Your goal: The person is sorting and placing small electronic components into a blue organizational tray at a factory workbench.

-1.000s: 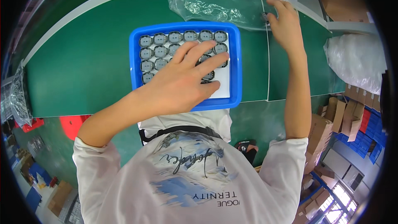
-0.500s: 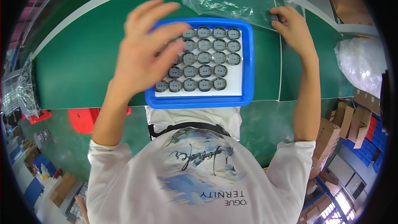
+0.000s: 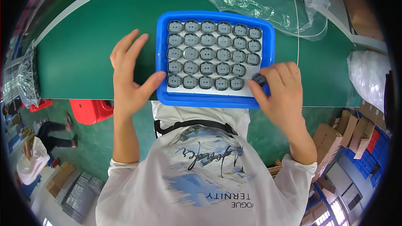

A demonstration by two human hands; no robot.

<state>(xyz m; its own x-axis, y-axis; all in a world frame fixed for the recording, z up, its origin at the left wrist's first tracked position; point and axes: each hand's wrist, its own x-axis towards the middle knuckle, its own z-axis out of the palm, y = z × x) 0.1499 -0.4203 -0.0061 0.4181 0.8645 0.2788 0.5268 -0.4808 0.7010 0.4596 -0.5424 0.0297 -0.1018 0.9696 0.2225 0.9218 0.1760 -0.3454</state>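
A blue plastic tray (image 3: 268, 44) with a white liner (image 3: 209, 91) sits at the near edge of the green table. Rows of small grey rounded plastic housings (image 3: 207, 54) fill most of it; bare liner shows at its near right corner. Between thumb and fingers, my right hand (image 3: 282, 92) pinches one dark grey housing (image 3: 259, 78) over that corner, tilted. My left hand (image 3: 130, 75) is beside the tray's left side, fingers spread and holding nothing, its thumb tip at the rim.
Beyond the tray, a clear plastic bag (image 3: 259, 0) lies on the green table (image 3: 83, 67). Off the right end stands a white wrapped bundle (image 3: 368, 75) above cardboard boxes (image 3: 328, 142). A red stool (image 3: 88, 111) is at the left, with a person (image 3: 54, 136) walking behind it.
My right hand has come from near the plastic bag to the tray's near right corner with the dark housing. My left hand has withdrawn from over the tray to its left side.
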